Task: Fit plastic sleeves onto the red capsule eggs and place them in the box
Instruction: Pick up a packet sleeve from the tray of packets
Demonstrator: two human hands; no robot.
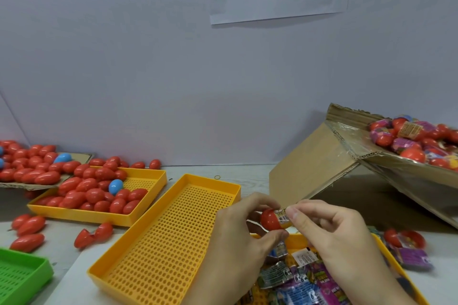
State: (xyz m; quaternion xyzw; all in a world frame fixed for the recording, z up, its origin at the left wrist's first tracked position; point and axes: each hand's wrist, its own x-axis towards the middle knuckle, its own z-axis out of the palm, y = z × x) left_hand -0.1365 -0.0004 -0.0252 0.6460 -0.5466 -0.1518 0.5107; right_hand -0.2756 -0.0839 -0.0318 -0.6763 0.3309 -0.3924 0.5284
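Note:
My left hand (244,235) grips a red capsule egg (269,219) between thumb and fingers. My right hand (329,228) pinches a printed plastic sleeve (283,215) that sits partly over the egg's right end. Below my hands, a yellow tray (411,287) holds a heap of flat printed sleeves (297,280). A tilted cardboard box (314,163) at the right holds many sleeved red eggs (421,141).
An empty perforated yellow tray (173,238) lies left of my hands. Behind it another yellow tray (146,181) holds bare red eggs and a blue one (115,186). More eggs lie on cardboard (29,163) at the far left. A green tray (22,277) sits at the bottom left.

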